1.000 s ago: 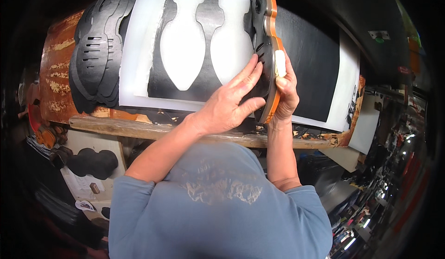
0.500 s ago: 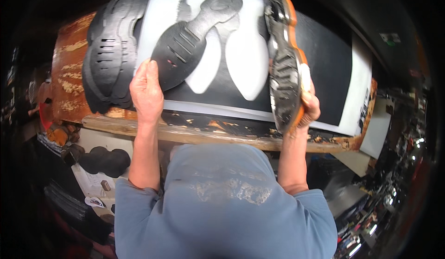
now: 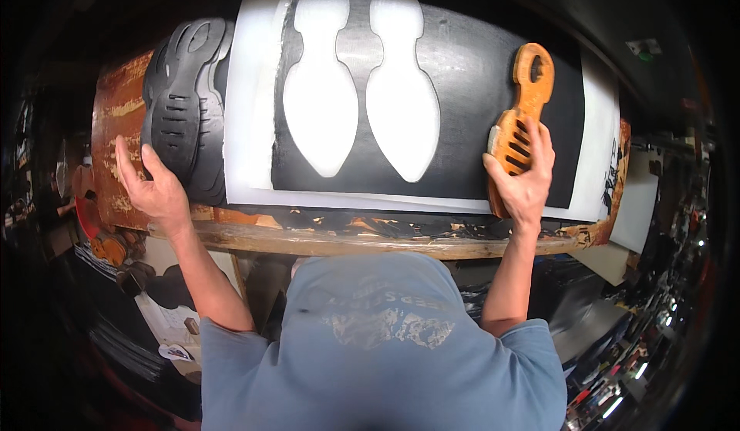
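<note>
An orange sole-shaped cutting die, with slots and a ring-shaped end, lies on a black sheet at the right. My right hand grips its near part, thumb at the left edge and fingers over the slots. Two sole-shaped holes in the sheet show white beneath, a left cut-out and a right cut-out. On the left is a stack of black sole pieces, some slotted. Beside its near left edge my left hand is open, fingers apart, holding nothing.
A white backing sheet lies beneath the black one. The worn wooden bench edge runs between me and the sheets, with black scraps along it. Below left stands a pale surface with small items. Clutter fills the far right.
My left hand has released the black sole piece at the stack and opened. My right hand has turned the cutting die from upright on edge to flat on the sheet, farther right.
</note>
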Tool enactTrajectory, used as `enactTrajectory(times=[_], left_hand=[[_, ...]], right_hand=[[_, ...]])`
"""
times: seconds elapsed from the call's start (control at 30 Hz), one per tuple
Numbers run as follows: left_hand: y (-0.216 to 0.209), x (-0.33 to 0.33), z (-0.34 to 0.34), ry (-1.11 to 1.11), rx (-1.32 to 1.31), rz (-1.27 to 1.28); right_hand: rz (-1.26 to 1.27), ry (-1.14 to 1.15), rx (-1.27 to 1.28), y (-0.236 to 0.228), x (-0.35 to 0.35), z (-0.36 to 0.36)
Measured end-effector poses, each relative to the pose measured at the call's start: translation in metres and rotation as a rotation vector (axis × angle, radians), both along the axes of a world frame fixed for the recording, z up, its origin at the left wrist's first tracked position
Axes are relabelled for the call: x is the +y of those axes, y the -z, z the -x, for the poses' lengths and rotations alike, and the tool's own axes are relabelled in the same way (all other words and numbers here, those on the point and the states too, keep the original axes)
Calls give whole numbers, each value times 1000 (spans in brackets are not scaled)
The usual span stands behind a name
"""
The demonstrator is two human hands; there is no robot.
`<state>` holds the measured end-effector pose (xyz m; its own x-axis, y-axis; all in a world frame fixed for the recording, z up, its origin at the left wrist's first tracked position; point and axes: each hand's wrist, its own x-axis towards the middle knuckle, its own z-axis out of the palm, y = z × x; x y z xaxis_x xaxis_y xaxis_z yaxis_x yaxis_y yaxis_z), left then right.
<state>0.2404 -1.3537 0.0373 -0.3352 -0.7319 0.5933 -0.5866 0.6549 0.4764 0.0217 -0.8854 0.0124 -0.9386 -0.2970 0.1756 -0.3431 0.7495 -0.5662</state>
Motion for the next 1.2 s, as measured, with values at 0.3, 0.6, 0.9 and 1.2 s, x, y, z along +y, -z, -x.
enactTrajectory(times=[0.3, 0.6, 0.9, 1.2], left_hand=[[38, 111, 241, 989, -23, -251], [87, 216, 278, 1122, -390, 223], [50, 288, 110, 1618, -409, -268], [43, 223, 140, 1226, -380, -99]], right_hand=[[18, -5, 92, 14, 9, 9], [552, 57, 40, 49, 51, 33], [-81, 593, 280, 4, 121, 23], [-103, 1, 109, 13, 6, -21]])
